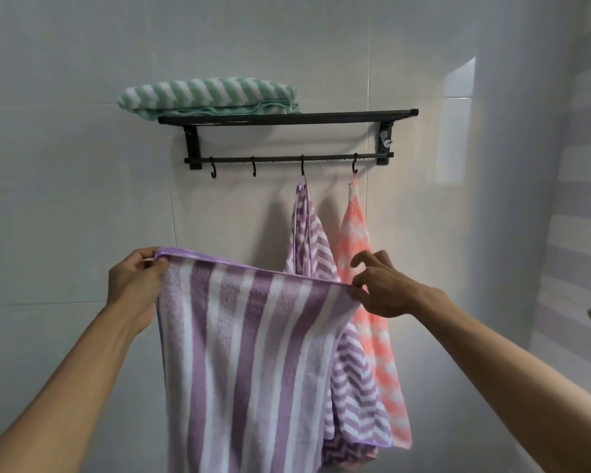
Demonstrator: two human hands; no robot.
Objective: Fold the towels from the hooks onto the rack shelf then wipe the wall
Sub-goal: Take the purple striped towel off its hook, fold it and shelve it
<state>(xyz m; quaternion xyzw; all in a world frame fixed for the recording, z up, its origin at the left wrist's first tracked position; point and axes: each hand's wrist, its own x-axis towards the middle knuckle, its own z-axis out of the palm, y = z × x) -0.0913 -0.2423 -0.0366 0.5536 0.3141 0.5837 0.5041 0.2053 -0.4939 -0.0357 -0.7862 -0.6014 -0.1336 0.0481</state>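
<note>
Grip, left hand (135,281): fingers and thumb pinch the upper left corner of a purple-and-white striped towel (246,363). Grip, right hand (381,288): thumb and lower fingers pinch the upper right corner of the same towel; index finger lifted and curled free. Towel held spread between both hands, top edge taut, body hanging straight down in front of the wall.

Behind it, on the hook rail (287,159): a purple chevron towel (307,240) hangs by its corner from the third hook; a coral-and-white towel (359,233) hangs from the fourth hook, just beside it and overlapping lower down. The two left hooks carry nothing.

Above: black rack shelf (287,118), with a folded green-and-white striped towel (209,95) lying on its left end, overhanging slightly.

Backing: pale glossy tiled wall (82,165).
</note>
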